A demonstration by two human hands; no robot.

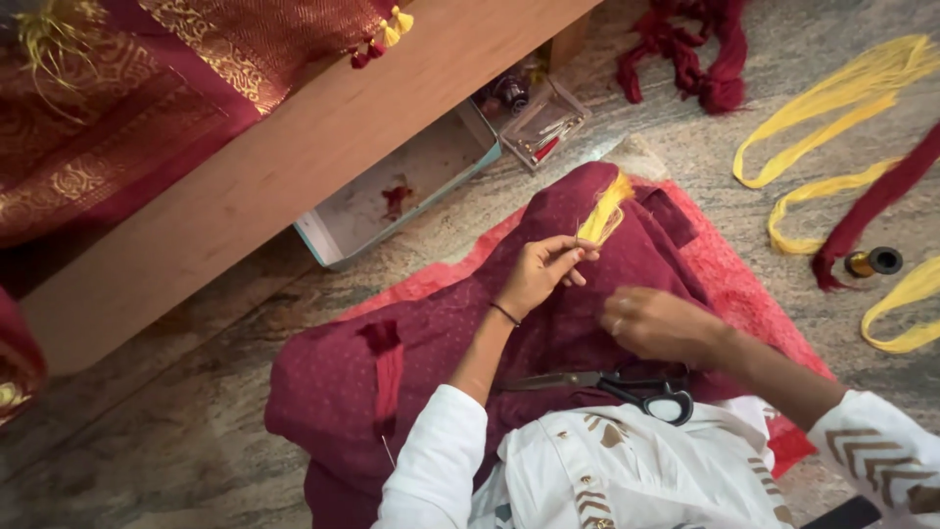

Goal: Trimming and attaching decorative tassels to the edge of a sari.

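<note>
The maroon cloth (pixel 587 323) covers the lap and spills onto the stone floor (pixel 176 431), where a foot could drag it. The black-handled scissors (pixel 627 390) lie loose on it near the right hand (pixel 658 323) — a shift of the knees might tip them off. That hand's grip looks half curled; whether it pinches anything I cannot tell. The left hand (pixel 540 272) pinches a yellow thread tuft (pixel 604 211) above the cloth — a slack pinch could scatter the strands.
</note>
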